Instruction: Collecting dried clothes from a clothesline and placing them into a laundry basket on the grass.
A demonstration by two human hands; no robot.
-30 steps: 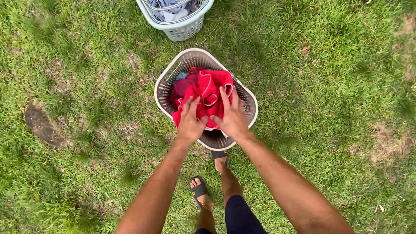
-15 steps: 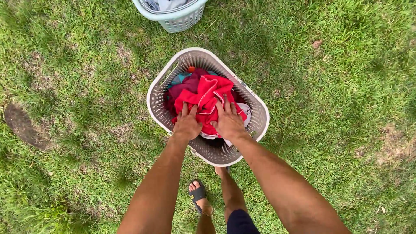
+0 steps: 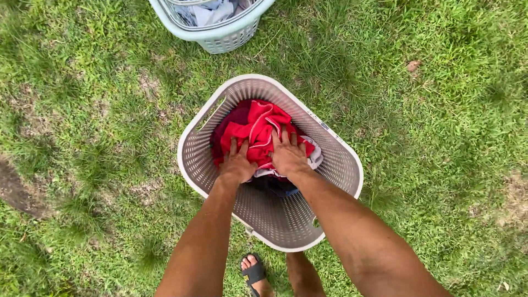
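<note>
A grey perforated laundry basket [image 3: 341, 165] stands on the grass in front of me. Inside it lies a red garment with white trim [image 3: 258, 129] on top of darker and white clothes. My left hand [image 3: 236, 164] and my right hand [image 3: 287, 154] both rest palm down on the red garment, side by side, fingers spread and pointing away from me. Neither hand has closed around the cloth. Both forearms reach down into the basket from the bottom of the view.
A second, pale blue-green basket [image 3: 220, 36] with light-coloured clothes stands at the top edge. Grass with bare dirt patches [image 3: 14, 190] surrounds both. My foot in a black sandal [image 3: 254, 272] shows below the grey basket.
Both hands have pushed the red garment lower into the grey basket, which now appears larger and closer. The view has shifted, and more of the basket's inner wall shows.
</note>
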